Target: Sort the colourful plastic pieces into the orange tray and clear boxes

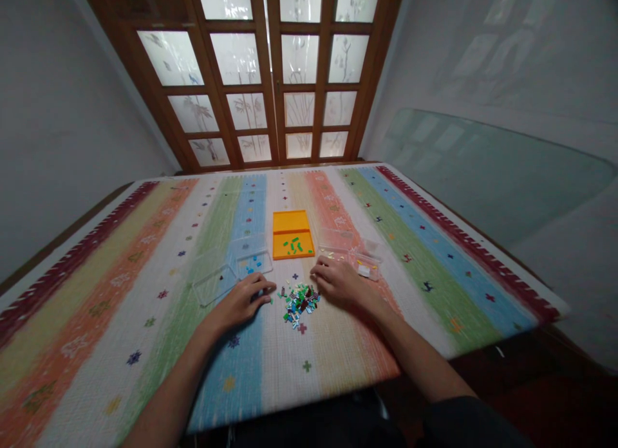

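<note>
The left hand [246,297] lies palm-down, fingers curled inward; whether they grip anything, I cannot tell. A loose pile of small, glossy, multicoloured pieces [300,301] sits between both hands on the striped cloth [284,371]. The right hand [338,280] bends its fingers beside the pile, its grasp equally unclear.

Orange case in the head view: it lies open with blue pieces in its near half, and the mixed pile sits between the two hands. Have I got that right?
One slip: the head view shows green pieces in the open orange case, not blue. The mixed pile does sit between the left hand and right hand.
</note>
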A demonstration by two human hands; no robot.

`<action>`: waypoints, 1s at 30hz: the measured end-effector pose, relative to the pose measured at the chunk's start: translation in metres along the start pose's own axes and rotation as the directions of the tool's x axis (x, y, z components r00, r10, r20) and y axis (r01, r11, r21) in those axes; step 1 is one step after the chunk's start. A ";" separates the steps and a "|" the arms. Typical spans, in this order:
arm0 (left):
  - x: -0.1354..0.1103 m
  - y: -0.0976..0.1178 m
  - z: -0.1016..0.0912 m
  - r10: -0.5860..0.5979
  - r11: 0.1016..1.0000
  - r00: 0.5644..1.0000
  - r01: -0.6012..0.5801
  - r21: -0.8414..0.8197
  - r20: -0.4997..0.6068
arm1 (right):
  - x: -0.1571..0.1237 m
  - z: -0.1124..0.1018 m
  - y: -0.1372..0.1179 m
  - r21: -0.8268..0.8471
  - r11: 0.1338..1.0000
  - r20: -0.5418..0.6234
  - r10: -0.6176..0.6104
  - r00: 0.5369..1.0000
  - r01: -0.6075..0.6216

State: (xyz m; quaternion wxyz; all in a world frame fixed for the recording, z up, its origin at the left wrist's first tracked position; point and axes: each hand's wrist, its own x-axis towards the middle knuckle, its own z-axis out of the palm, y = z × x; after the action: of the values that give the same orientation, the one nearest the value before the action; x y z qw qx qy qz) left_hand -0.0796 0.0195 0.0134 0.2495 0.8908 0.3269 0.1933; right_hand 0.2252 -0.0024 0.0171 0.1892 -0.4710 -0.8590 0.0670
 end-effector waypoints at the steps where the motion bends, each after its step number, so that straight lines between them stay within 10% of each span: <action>1: 0.001 0.000 0.002 0.001 1.000 1.000 -0.001 -0.003 0.000 | 0.000 0.000 0.000 -0.001 1.000 -0.004 -0.001 1.000 0.001; 30: 0.018 0.009 0.022 0.115 0.993 0.987 -0.111 0.041 -0.111 | 0.000 -0.002 -0.003 -0.007 1.000 0.000 0.002 1.000 -0.002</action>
State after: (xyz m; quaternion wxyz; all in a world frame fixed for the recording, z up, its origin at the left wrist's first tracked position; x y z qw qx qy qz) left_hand -0.0515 0.0183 0.0044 0.2037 0.8997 0.2927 0.2517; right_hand 0.2233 -0.0041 0.0198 0.1874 -0.4726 -0.8587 0.0644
